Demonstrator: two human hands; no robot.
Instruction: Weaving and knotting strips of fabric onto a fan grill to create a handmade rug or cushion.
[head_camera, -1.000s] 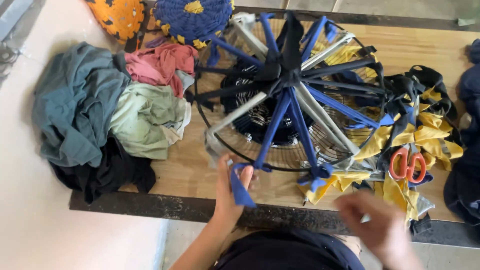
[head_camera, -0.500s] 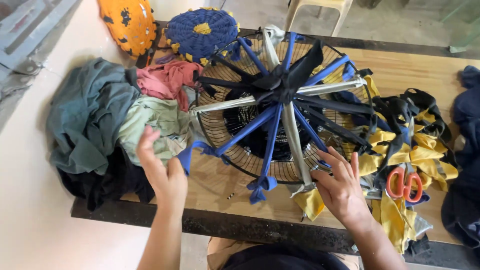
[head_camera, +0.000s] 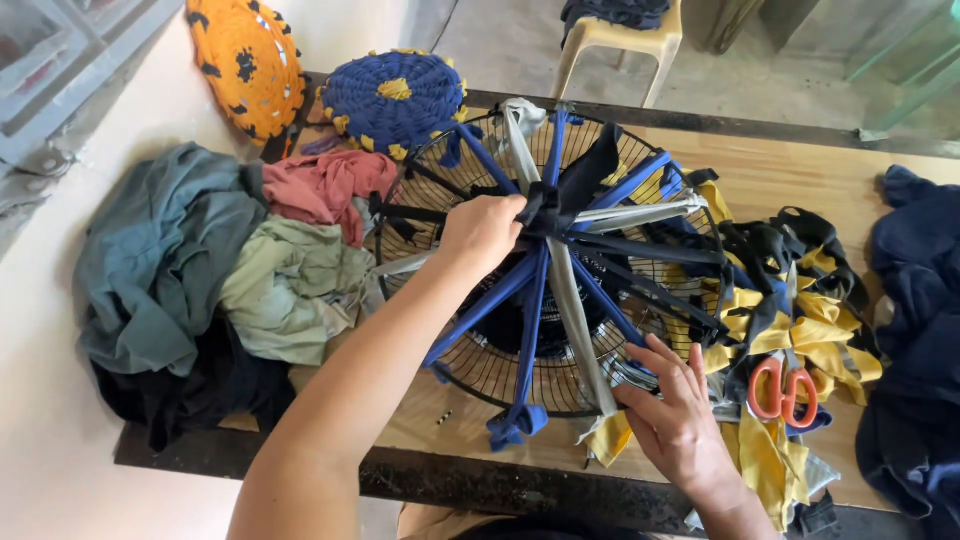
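A round black wire fan guard (head_camera: 470, 372) lies flat on the wooden table (head_camera: 800, 175). Blue, black and grey cloth strips (head_camera: 535, 300) stretch like spokes from its rim to a knot at the middle. My left hand (head_camera: 482, 232) reaches over the guard and is closed on the strips at the centre knot. My right hand (head_camera: 675, 420) rests at the guard's near right rim, fingers spread on a strip end there. A blue strip end (head_camera: 515, 425) hangs knotted at the near rim.
A pile of teal, green, pink and black clothes (head_camera: 200, 290) lies to the left. Yellow and black scraps (head_camera: 800, 320) with orange-handled scissors (head_camera: 782, 390) lie on the right. Two woven round mats, orange (head_camera: 245, 65) and blue (head_camera: 395, 100), sit at the back, near a plastic chair (head_camera: 615, 40).
My left hand has moved from the guard's left rim up to the centre knot. My right hand stays at the near right rim. The view has shifted nearer.
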